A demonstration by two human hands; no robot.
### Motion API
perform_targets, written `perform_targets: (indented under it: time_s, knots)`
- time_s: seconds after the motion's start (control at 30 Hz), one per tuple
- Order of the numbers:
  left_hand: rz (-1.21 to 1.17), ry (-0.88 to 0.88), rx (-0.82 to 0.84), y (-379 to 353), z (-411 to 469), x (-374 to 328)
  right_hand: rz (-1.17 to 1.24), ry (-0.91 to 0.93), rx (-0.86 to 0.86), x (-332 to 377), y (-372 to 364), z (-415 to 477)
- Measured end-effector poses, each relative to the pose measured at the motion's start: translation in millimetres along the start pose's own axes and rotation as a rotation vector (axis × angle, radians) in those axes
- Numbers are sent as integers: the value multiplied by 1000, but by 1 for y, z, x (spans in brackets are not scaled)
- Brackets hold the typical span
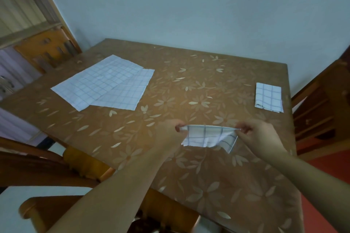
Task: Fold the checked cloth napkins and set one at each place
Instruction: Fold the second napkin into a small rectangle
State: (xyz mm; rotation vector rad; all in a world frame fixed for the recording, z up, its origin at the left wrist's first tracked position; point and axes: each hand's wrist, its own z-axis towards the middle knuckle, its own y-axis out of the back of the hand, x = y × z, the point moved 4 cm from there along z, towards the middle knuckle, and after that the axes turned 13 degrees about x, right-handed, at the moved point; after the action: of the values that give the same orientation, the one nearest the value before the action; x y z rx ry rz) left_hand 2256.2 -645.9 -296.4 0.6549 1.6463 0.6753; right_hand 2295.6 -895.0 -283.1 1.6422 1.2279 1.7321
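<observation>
a: where was the held napkin point(210, 136) kept?

b: over the table's point(189, 85) near side, its ends pinched in curled fingers by the left hand point(170, 132) and right hand point(259, 134). a folded napkin point(269, 97) was laid by the right edge, and two flat napkins point(98, 81) were overlapped far left.

Two flat white cloth napkins with blue checks point(102, 85) overlap, and which lies on top is hard to tell; the left hand point(168, 132) and right hand point(261, 134) pinch a drooping blue-checked white napkin point(208, 136), which hides their lower fingertips; whether its hanging edge touches the brown flower-patterned table point(189, 85) is unclear; the brown wooden chair point(322, 115) at right is cut off by the frame.
</observation>
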Motion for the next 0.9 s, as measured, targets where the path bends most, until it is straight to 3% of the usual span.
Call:
perform_targets:
  time_s: [0.1, 0.2, 0.3, 0.47, 0.53, 0.63, 0.77, 0.9]
  knots:
    - [-139, 16, 50, 5, -1, 4, 67, -37, 168, -8, -1, 4]
    - [-484, 72, 166, 8, -3, 5, 464, -104, 324, -12, -2, 6]
    - [-512, 113, 205, 0, -7, 10, 680, -224, 343, -19, -16, 7]
    - [-350, 191, 192, -42, -11, 44, 432, -334, 277, -46, -69, 13]
    - [-75, 215, 149, -60, -12, 59, 212, -327, 238, -52, -87, 13]
    - [361, 77, 214, -95, -19, 57, -157, -116, 145, -40, -113, 2]
    - [542, -92, 407, -150, -21, 39, -313, 131, 324, -13, -152, -11]
    - [626, -116, 477, -170, -17, 50, -402, 128, 403, -34, -175, -10]
